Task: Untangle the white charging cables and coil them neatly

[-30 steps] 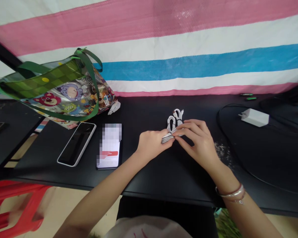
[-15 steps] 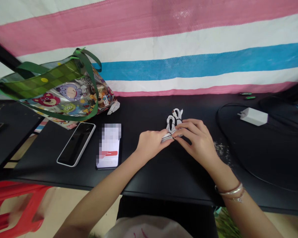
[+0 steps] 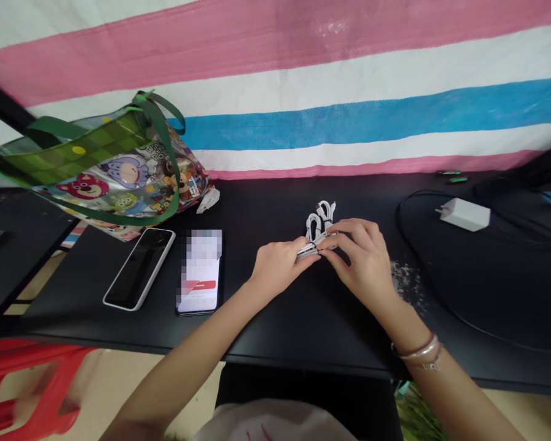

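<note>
Between my hands is a coiled white cable (image 3: 308,248), bundled with a dark tie. My left hand (image 3: 278,264) pinches its left end between thumb and fingers. My right hand (image 3: 360,254) has thumb and fingertips closed at the tie, near the bundle's middle; its fingers partly cover the right end. Just behind the held bundle, another white cable (image 3: 313,225) lies coiled on the black table (image 3: 275,324), and a further white cable coil (image 3: 326,211) with its plug ends showing sits beside it.
Left of my hands lie a lit phone (image 3: 199,269) and a white-cased phone (image 3: 140,269). Behind them stands a clear cartoon tote bag (image 3: 119,171). At right are a white charger (image 3: 465,214), a black cord (image 3: 422,269) and scattered crumbs (image 3: 406,278). A red stool (image 3: 50,392) is below left.
My hands keep hold of the same cable bundle, with only slight finger movement at the tie. The whole view has shifted very slightly.
</note>
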Tool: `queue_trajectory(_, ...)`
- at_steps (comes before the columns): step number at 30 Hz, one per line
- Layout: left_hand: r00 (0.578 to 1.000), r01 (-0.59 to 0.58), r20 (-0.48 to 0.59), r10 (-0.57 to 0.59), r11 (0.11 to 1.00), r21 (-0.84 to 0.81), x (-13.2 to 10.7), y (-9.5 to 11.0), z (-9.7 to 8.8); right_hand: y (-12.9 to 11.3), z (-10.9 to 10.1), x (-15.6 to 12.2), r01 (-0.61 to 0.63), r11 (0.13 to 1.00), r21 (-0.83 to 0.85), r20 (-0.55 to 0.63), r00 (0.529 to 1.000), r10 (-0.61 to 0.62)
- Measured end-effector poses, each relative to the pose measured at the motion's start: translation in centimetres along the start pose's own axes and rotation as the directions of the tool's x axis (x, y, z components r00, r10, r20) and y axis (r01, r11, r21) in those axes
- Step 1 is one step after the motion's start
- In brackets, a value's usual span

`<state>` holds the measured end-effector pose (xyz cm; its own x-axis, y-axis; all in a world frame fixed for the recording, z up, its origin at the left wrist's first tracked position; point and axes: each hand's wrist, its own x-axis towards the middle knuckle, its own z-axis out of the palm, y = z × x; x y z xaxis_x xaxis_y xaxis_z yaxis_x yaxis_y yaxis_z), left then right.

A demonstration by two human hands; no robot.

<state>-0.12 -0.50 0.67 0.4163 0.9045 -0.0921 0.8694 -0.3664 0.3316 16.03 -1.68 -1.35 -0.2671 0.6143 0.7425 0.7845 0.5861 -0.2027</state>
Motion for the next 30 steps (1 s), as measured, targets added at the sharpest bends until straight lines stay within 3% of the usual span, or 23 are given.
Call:
queue_trajectory(10, 0.997, -0.072, -0.016, 0.072, 0.902, -0.426, -0.3, -0.3, 0.0, 0.5, 0.2, -0.2, -0.115, 0.989, 0.093, -0.09, 0.988, 0.123)
queue_trajectory(25, 0.991, 0.009, -0.118, -0.063, 0.911, -0.411, -0.6, 0.2, 0.1, -1.0, 1.4, -0.6, -0.063, 0.998, 0.012, -0.153, 0.986, 0.064)
queue_trajectory(30, 0.985, 0.017, -0.147, -0.091, 0.898, -0.44, -0.7, 0.3, 0.2, -1.1, 1.3, -0.6, -0.09, 0.995, 0.029, -0.165, 0.982, 0.094)
